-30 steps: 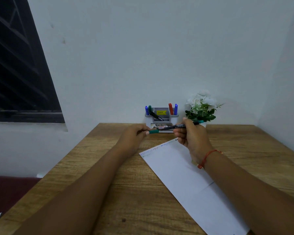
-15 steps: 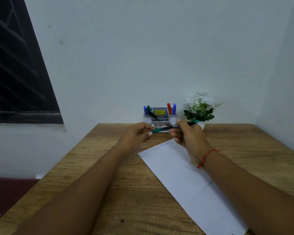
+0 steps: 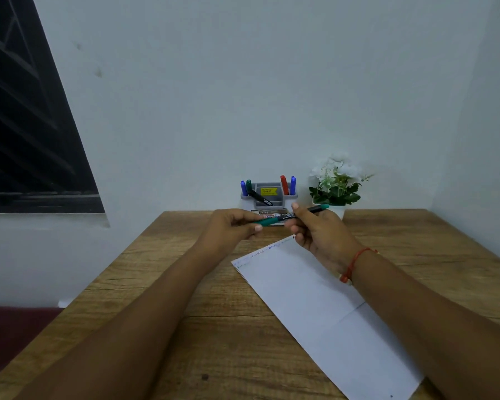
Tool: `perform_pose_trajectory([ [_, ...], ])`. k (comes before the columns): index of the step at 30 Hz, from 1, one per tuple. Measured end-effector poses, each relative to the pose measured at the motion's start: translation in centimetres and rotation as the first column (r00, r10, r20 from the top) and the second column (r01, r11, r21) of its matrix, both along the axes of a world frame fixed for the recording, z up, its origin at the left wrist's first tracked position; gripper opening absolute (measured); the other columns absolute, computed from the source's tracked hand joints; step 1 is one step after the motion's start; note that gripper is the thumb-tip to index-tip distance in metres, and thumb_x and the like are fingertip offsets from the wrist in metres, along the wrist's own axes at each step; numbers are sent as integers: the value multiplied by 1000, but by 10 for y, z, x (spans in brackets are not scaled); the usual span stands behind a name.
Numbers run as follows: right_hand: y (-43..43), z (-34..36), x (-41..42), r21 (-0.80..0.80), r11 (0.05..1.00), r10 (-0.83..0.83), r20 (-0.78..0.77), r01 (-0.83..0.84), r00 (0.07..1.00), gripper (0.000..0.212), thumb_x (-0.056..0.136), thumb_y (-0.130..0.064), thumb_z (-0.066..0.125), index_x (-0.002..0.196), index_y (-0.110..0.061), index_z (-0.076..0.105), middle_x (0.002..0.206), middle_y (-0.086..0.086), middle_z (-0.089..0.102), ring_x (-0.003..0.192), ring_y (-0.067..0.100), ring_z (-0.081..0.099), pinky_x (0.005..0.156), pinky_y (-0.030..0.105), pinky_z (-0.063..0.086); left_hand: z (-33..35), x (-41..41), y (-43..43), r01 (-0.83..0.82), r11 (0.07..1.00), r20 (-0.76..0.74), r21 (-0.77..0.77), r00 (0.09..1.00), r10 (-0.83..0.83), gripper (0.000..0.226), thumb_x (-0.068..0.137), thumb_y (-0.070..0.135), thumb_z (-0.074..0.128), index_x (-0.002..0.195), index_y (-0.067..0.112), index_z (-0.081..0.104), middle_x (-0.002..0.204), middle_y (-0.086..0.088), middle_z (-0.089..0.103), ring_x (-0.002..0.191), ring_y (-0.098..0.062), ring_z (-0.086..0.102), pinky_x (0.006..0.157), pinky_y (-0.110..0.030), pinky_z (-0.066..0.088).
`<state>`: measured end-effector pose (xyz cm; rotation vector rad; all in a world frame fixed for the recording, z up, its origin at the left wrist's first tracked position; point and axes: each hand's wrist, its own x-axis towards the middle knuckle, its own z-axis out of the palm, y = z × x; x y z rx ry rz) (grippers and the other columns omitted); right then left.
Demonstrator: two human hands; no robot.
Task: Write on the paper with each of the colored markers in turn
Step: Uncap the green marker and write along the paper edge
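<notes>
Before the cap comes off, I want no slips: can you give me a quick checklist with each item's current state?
1. Green marker held by both hands: ok, left hand at the green cap end, right hand on the barrel.
2. Cap off: not ok, it looks still on.
3. Paper flat on the table: ok.
4. Blank space to write on: ok, marks only along the far edge.
5. Other markers parked in the holder: ok.
6. Right hand's grip firmness: cannot tell.
</notes>
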<state>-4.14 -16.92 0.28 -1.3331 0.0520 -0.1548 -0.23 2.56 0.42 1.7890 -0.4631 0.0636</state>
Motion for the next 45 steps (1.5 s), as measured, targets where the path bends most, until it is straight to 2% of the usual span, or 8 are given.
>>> perform_pose_trajectory([
  [12,2,-1,7,141,989,42,-72,-31,997,43,101,-44,54,108,-4,66,78,6,77,66,9,71,57,20,59,4,-2,0,-35,989,29,-144,999,39,23,82,7,75,104,11,75,97,-5,75,92,-14,70,82,-23,57],
  [15,-1,-7,11,-89,987,-142,-61,137,988,50,104,-55,40,110,-11,63,86,10,77,76,15,72,62,29,61,10,-3,-4,-155,968,144,-199,972,185,23,83,10,75,106,13,74,94,2,74,88,-5,67,77,-17,54],
  [17,-9,-15,12,-503,827,-222,118,251,968,45,104,-54,40,107,-15,63,86,7,76,79,17,72,74,41,63,16,-3,-5,-229,945,237,-233,929,283,23,84,9,73,107,14,74,94,5,72,85,1,63,74,-13,50],
  [19,-14,-19,9,-750,585,-166,261,309,951,42,103,-54,43,106,-18,64,87,3,75,83,19,71,79,42,59,23,-2,-6,-310,913,304,-264,872,384,23,86,10,71,108,17,73,99,7,72,87,3,63,74,-10,48],
  [25,-7,-17,6,-907,321,-22,279,271,960,41,102,-56,43,112,-20,63,87,2,71,81,20,65,65,34,50,46,14,-19,-415,878,412,-239,775,479,26,90,8,66,115,15,66,108,5,67,95,0,63,75,-2,47],
  [32,-13,-19,9,-937,227,-4,273,267,962,45,102,-60,37,106,-22,61,89,3,70,82,22,65,62,33,47,48,46,-38,-441,890,438,-119,781,446,27,91,6,64,115,12,55,103,0,63,88,-7,61,74,-8,52],
  [39,-15,-19,10,-942,183,30,292,282,956,47,102,-60,36,114,-22,60,98,5,72,89,24,66,68,35,52,33,59,-54,-475,880,505,-7,758,413,12,90,6,64,94,14,56,87,-1,63,78,-7,61,62,-4,47],
  [45,-14,-22,13,-946,150,45,297,287,954,48,102,-61,36,114,-22,60,98,5,72,89,24,66,69,35,52,27,77,-55,-584,768,706,262,659,259,13,91,10,61,94,7,73,98,-7,68,96,-21,55,79,-23,38],
])
